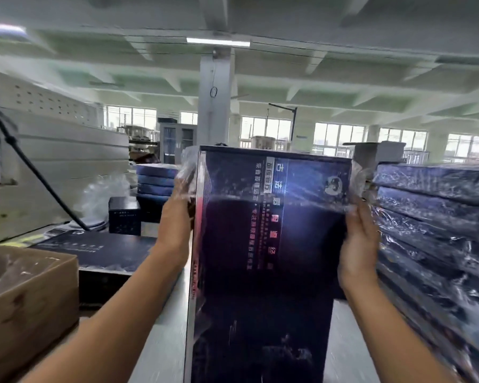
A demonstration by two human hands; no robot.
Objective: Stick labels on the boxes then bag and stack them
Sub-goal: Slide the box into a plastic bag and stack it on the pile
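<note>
Bagged box point(271, 230) upright, left hand point(174, 228), right hand point(360, 244) gripping sides.

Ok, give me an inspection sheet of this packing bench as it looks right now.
Surface: grey table, bare strip beside the held box.
Job's things: dark box in a clear bag, held upright; stack of bagged boxes at right; flat dark box lying at left.
Clutter: cardboard carton, small black box, loose clear bags.
Grippers: left hand and right hand grip the box's side edges.
Cables: black cable running diagonally at left.
Surroundings: factory hall, column, windows.
</note>
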